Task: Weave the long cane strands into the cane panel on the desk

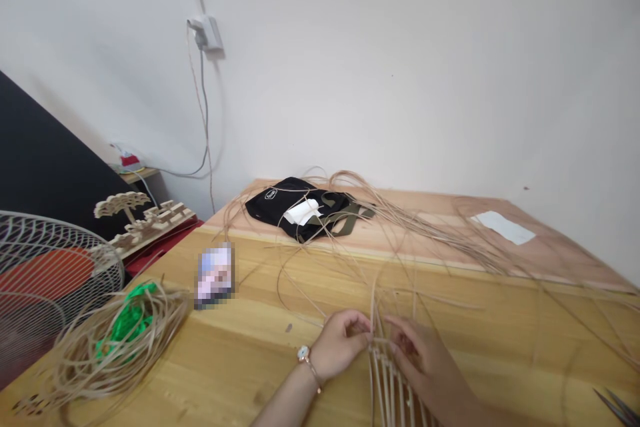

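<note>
Down at the bottom centre of the frame, an open cane weave [395,377] sits on the wooden bench [500,327]. The left hand [340,347], with a wristwatch [303,354] on its wrist, curls inward and pinches strands at the weave's top edge. The right hand [425,360] is just beside it, fingers spread against the uprights; whether it grips them, I cannot tell. Long loose cane strands [400,247] rise from the weave and sprawl up the bench. Dark pointed blades [617,407] poke in at the lower right corner. At lower left, a cane coil [115,353] lies around green material [125,323], next to a wire fan guard [50,273]. Farther up, a pixelated object [215,273] lies on the bench, strands cross a black bag [295,207], and a white paper [505,227] lies toward the right. A wooden cutout [140,217] stands at left, below a wall socket [205,33] with cables.
</note>
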{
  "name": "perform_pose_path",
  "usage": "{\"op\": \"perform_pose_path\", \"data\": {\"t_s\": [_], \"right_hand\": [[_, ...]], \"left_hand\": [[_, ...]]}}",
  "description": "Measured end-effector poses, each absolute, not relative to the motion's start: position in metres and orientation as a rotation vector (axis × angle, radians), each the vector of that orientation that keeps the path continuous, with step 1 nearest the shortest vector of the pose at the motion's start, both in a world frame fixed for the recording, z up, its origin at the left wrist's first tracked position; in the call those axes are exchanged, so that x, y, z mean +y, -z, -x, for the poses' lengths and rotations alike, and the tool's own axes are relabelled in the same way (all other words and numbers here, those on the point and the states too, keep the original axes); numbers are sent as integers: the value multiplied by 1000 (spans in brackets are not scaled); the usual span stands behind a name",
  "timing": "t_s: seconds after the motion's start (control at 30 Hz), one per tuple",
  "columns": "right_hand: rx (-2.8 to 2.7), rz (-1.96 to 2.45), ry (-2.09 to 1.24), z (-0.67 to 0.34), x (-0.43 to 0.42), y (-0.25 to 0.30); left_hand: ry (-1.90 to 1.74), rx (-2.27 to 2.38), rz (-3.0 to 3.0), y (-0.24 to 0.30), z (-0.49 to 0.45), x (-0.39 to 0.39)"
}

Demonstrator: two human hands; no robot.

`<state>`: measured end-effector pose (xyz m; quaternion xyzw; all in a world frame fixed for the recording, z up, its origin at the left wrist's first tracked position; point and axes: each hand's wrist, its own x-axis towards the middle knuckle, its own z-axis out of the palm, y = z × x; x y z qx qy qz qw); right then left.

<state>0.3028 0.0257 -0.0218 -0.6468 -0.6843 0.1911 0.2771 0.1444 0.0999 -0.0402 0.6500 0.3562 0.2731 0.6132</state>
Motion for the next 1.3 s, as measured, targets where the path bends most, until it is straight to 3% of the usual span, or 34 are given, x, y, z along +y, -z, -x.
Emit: {"op": "perform_pose_path", "data": {"t_s": [0.4,0.93,1.3], "right_hand": [[-2150,1822,16,-298,54,15],[-1992,1675,-505,-293,48,32],[-1904,1653,-359,-311,44,29]], "left_hand": [[-673,812,-1500,45,-143,101],[-748,834,-1438,48,-146,100],[-665,808,-1386,39,-142,101]]}}
